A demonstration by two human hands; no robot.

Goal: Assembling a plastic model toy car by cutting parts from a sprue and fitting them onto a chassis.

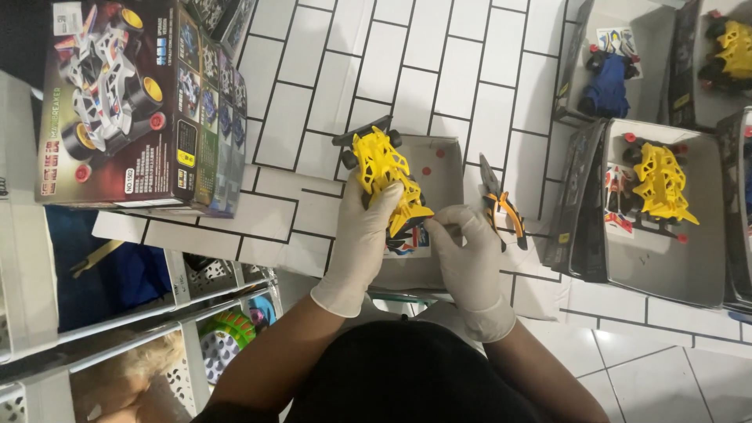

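The gloved left hand [362, 235] grips the yellow toy car [385, 174] around its lattice body; the right hand [468, 251] pinches its nose. It looks light, rigid and brittle, best held by the chassis.

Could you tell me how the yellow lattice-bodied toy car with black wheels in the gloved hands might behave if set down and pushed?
The yellow lattice-bodied toy car probably rolls freely on its black wheels. Its open plastic shell looks light and perhaps brittle. The left hand grips it.
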